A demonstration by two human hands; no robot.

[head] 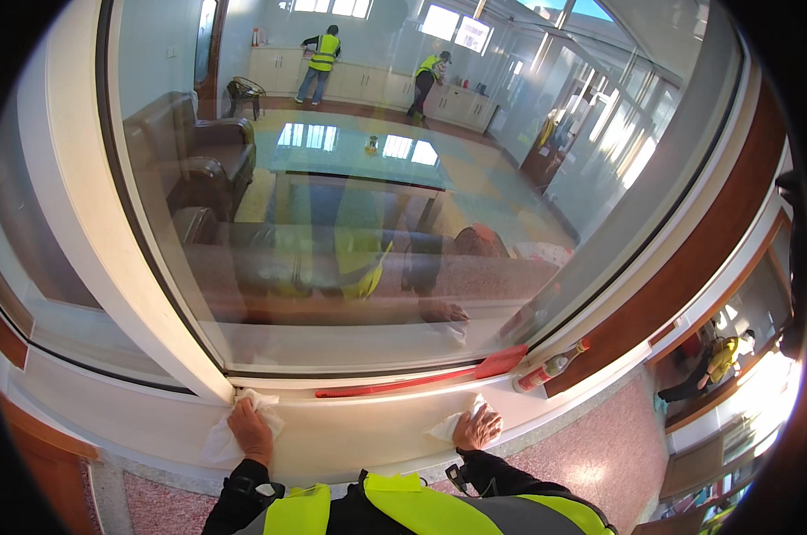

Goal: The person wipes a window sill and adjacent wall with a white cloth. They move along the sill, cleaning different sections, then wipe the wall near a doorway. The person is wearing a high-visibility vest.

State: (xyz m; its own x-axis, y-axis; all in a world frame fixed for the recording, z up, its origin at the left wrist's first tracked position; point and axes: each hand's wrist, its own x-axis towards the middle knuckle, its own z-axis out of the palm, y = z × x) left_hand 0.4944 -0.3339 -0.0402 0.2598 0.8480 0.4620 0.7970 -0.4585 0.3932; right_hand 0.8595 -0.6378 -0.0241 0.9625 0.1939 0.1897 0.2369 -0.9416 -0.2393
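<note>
My left hand [251,429] presses a white cloth [221,443] against the lower corner of the white window frame [169,341]. Part of that cloth hangs down over the pale window sill [360,435]. Farther right, my right hand [477,430] grips a second white cloth [442,428] on the same sill. Between and beyond my hands, a red fly swatter [403,385] lies along the foot of the glass pane. A bottle [538,376] with a red label and red cap stands tilted-looking to the right of my right hand.
Through the glass are a brown leather sofa [159,150], a glass-topped table [350,157] and two people in yellow vests [324,53] at white cabinets [356,81]. Another person [721,361] bends at the far right. Speckled pink flooring [590,455] borders the sill.
</note>
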